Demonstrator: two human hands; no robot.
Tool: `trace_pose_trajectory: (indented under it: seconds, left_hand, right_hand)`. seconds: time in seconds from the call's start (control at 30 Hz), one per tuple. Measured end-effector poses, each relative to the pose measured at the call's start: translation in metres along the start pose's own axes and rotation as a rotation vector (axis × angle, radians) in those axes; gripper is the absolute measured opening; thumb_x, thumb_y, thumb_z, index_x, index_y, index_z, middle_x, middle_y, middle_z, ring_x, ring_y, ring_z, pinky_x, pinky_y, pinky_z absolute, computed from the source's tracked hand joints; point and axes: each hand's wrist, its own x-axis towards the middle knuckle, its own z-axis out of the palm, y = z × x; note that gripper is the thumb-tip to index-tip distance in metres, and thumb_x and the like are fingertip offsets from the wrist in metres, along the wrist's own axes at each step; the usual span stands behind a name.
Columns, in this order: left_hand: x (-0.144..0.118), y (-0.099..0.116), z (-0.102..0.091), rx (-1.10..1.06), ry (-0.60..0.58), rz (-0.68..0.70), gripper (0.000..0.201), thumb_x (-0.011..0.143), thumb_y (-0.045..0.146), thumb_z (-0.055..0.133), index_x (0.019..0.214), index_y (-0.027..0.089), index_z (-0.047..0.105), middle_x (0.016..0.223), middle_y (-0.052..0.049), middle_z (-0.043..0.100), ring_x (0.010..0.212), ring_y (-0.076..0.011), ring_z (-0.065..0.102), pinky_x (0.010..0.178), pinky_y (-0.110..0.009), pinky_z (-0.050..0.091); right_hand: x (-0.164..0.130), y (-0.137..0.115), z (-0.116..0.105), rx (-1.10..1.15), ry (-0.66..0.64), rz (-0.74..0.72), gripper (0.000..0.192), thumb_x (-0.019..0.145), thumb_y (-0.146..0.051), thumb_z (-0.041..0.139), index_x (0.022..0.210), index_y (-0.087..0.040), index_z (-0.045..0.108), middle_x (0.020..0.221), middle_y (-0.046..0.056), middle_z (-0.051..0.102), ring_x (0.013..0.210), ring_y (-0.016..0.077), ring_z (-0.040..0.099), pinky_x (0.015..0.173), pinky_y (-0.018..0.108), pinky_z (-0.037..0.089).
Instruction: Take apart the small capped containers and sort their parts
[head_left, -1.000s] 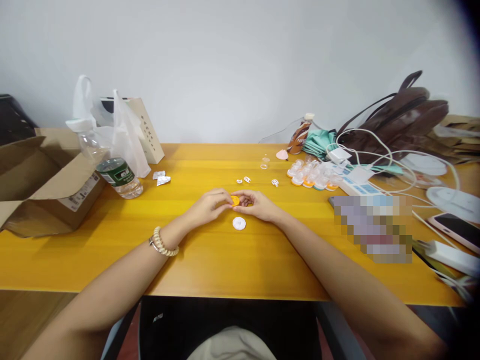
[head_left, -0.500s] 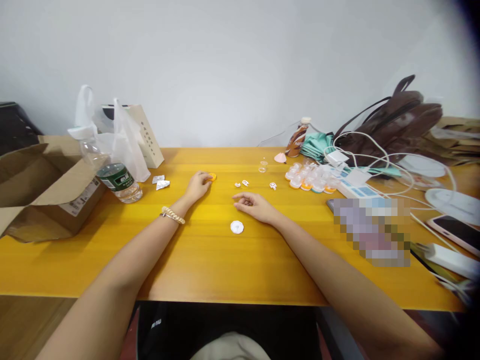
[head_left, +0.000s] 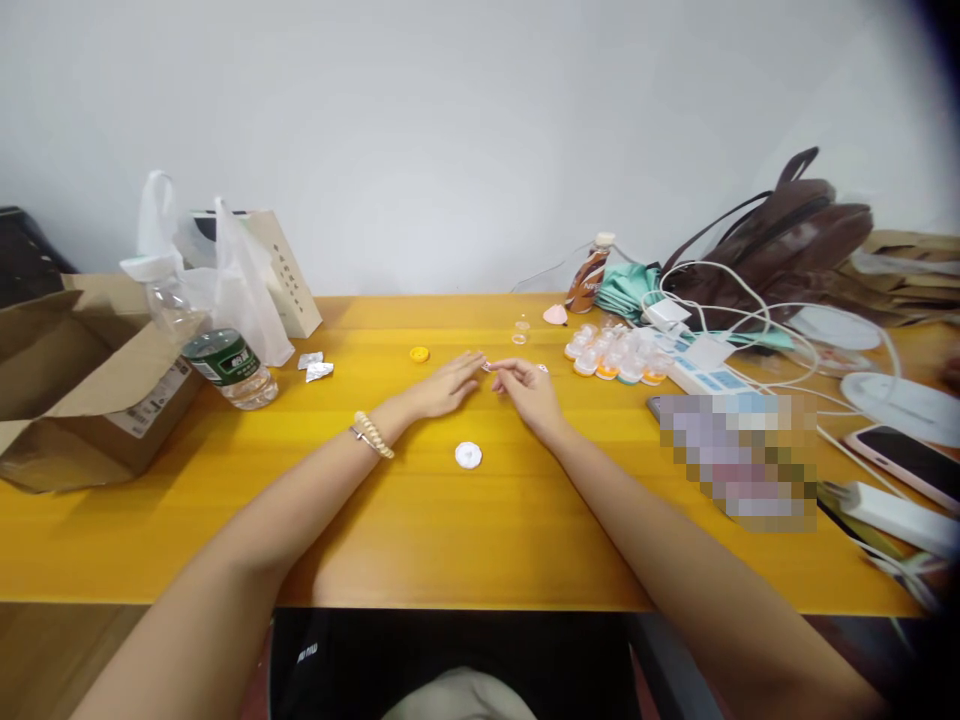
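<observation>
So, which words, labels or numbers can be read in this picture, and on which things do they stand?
None can be read for certain.
Green label of the clear plastic water bottle: white characters, too blurred.
White sticker on the brown cardboard box: print too small.
Beige paper bag: a column of dark characters, too small.
Brown drink bottle: label blurred.
Black garment at the bottom edge: small white letters, unclear.
Pixelated patch: hidden.
</observation>
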Motion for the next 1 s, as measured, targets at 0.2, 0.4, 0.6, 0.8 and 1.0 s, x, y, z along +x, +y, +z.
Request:
trace_pose_trajectory:
  seconds: [0.2, 0.4, 0.6, 0.8, 1.0]
  left_hand:
    - [0.011, 0.006, 0.008, -0.024, -0.166, 0.01, 0.047, 0.093, 0.032, 0.032, 0.135, 0.01, 0.036, 0.146, -0.012, 0.028, 0.136, -0.0207, 0.024, 0.113, -0.037, 0.018]
    - [-0.014, 0.018, -0.002, -0.083, -0.25, 0.045, 0.047, 0.095, 0.038, 0.029, 0.135, 0.016, 0.038, 0.147, -0.006, 0.027, 0.137, -0.0163, 0.022, 0.115, -0.031, 0.015]
    - [-0.021, 0.025, -0.01, -0.165, -0.124, 0.007, 0.047, 0.096, 0.037, 0.023, 0.139, 0.019, 0.031, 0.149, -0.005, 0.018, 0.139, -0.0177, 0.014, 0.115, -0.04, 0.012]
    - [-0.046, 0.039, -0.023, -0.302, 0.077, -0.084, 0.043, 0.095, 0.035, 0.029, 0.134, 0.018, 0.04, 0.145, -0.008, 0.033, 0.135, -0.019, 0.028, 0.113, -0.042, 0.019]
    - [-0.089, 0.067, -0.022, -0.174, -0.067, -0.092, 0.045, 0.089, 0.04, 0.046, 0.131, 0.023, 0.043, 0.136, -0.008, 0.046, 0.125, -0.022, 0.042, 0.106, -0.042, 0.032]
  right_hand:
    - [0.009, 0.005, -0.014, 0.089, 0.22, 0.02, 0.02, 0.074, -0.033, 0.052, 0.084, -0.018, 0.059, 0.061, -0.002, 0.057, 0.058, 0.011, 0.052, 0.062, 0.025, 0.044]
    - [0.016, 0.011, -0.02, 0.107, 0.37, 0.007, 0.019, 0.073, -0.029, 0.046, 0.083, -0.018, 0.058, 0.059, -0.004, 0.057, 0.054, 0.0087, 0.053, 0.058, 0.022, 0.044]
    - [0.026, 0.014, -0.046, -0.113, 0.487, -0.041, 0.026, 0.079, -0.025, 0.038, 0.092, -0.017, 0.058, 0.073, 0.002, 0.064, 0.067, 0.0123, 0.06, 0.067, 0.026, 0.047]
    - [0.023, 0.017, -0.057, -0.512, 0.237, -0.025, 0.02, 0.069, -0.014, 0.057, 0.084, -0.017, 0.069, 0.09, 0.008, 0.071, 0.088, 0.0224, 0.064, 0.086, 0.036, 0.045]
    - [0.014, 0.006, -0.063, -0.794, 0.058, 0.026, 0.025, 0.07, -0.006, 0.051, 0.074, -0.019, 0.073, 0.087, 0.007, 0.073, 0.093, 0.0251, 0.064, 0.089, 0.037, 0.045]
